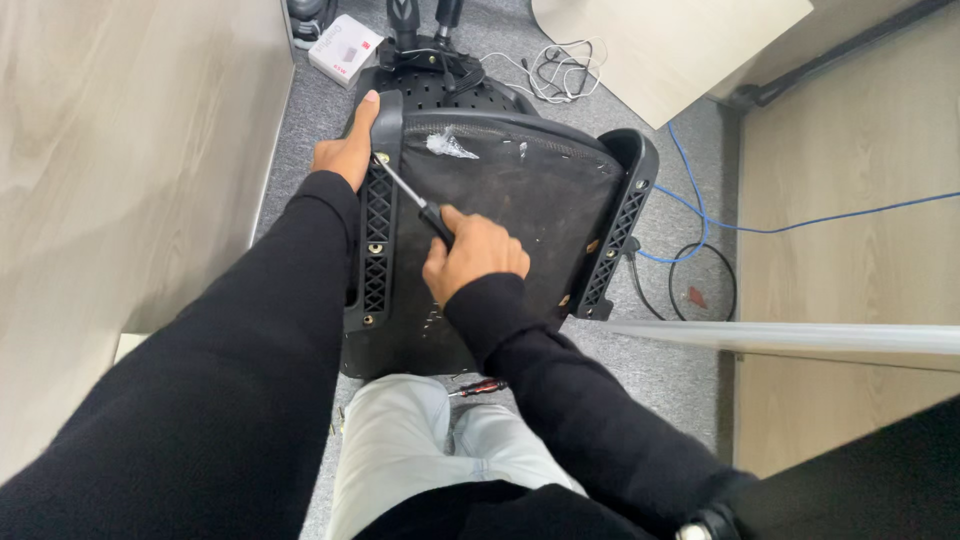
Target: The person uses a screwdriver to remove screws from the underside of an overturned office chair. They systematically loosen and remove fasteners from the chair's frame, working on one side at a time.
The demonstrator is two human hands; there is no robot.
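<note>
On upturned chair seat (520,190), screwdriver (412,195) in right hand (475,255) (left hand (348,150) steadying)

Left of the upturned chair seat (500,200) a wall panel (130,180); right, cables (700,215); behind, a box (345,48); before it, pliers (480,388)

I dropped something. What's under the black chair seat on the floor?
Under the chair seat lies grey carpet, and a small red-handled tool pokes out by the light trousers. The seat covers whatever lies directly beneath it.

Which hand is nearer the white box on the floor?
Left. The left hand grips the chair seat's top corner, just below the white box; the right hand holds the screwdriver lower down.
</note>
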